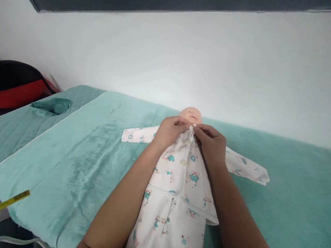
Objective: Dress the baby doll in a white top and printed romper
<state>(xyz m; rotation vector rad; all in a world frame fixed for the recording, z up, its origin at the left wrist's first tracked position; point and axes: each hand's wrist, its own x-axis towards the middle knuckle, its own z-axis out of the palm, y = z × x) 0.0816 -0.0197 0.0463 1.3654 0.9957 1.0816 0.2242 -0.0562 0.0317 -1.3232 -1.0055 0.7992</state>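
Note:
A baby doll (192,113) lies on its back, dressed in a white long-sleeved baby shirt (168,172) with a teal and red print. White patterned pants (165,220) show below the shirt's hem. My left hand (172,131) pinches the shirt's collar just under the doll's chin. From the other side, my right hand (212,139) pinches the same collar edge, fingertips close to the left ones. Pale buttons (184,162) run down the front placket below my fingers. Both sleeves stretch outward; the doll's hands do not show.
A teal plush cover (98,165) spreads under the doll, up against a white wall (165,58). At the left are a face-hole cushion (53,106), a red and black object (22,86), a yellow label strip (15,199) and a pale cable (23,240).

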